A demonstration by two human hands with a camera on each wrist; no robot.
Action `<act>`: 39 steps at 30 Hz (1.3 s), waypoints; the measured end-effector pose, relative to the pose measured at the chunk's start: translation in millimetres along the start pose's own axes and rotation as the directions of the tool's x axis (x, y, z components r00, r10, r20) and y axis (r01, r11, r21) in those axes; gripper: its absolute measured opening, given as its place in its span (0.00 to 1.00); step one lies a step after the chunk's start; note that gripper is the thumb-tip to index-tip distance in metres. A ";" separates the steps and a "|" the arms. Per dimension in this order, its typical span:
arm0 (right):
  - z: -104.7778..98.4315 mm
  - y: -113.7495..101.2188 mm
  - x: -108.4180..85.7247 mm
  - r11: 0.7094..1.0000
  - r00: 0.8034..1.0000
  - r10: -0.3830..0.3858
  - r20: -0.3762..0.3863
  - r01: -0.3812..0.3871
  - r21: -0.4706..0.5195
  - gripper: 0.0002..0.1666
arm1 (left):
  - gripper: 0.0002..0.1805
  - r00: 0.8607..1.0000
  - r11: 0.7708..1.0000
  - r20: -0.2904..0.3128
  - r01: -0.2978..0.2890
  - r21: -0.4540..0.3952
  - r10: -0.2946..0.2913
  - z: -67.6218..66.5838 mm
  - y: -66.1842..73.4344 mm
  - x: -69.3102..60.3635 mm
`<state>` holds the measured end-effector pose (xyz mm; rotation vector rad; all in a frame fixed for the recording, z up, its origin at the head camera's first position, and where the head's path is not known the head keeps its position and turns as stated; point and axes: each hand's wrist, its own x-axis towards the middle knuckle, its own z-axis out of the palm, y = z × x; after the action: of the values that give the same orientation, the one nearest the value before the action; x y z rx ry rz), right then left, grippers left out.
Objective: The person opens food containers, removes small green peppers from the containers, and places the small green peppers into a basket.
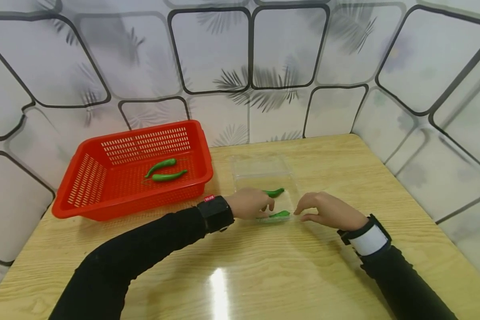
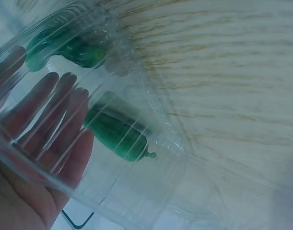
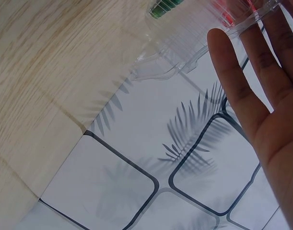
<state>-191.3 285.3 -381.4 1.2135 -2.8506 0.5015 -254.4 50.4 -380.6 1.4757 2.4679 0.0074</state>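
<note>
1. I see the left hand over the clear box, fingers loosely extended, gripping nothing that I can make out.
2. The right hand is empty, fingers relaxed beside the box; contact I can't tell.
3. Two peppers lie in the box, on the worktop.
4. Leftward, a red basket holds two more.

left fingers: extended | right fingers: extended | forearms: angled inward
</note>
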 end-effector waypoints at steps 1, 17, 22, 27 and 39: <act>0.0 0.0 -0.2 1.000 1.000 0.001 0.000 -0.001 0.001 0.10 | 0.12 1.000 1.000 0.005 0.000 -0.002 0.000 0.7 -0.2 0.8; -0.9 -0.7 -1.3 1.000 1.000 -0.008 -0.008 0.008 -0.002 0.10 | 0.08 0.999 0.997 0.043 -0.024 -0.072 0.027 7.1 -8.5 7.6; -1.2 -0.1 -1.7 1.000 1.000 -0.016 -0.015 0.016 -0.002 0.10 | 0.07 0.999 0.995 0.039 -0.001 -0.102 0.005 6.7 -14.4 6.8; -1.6 -0.1 -2.6 1.000 1.000 -0.021 -0.015 0.021 -0.005 0.10 | 0.08 0.998 0.995 0.051 0.026 -0.099 -0.021 4.4 -17.4 6.1; -0.7 -1.4 -1.9 1.000 1.000 -0.012 -0.011 0.012 0.003 0.10 | 0.14 0.999 1.000 0.031 -0.027 -0.003 0.027 12.9 -8.6 21.6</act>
<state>-189.1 285.9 -380.6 1.2243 -2.8326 0.5106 -268.6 63.3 -399.0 1.4963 2.4226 -0.0067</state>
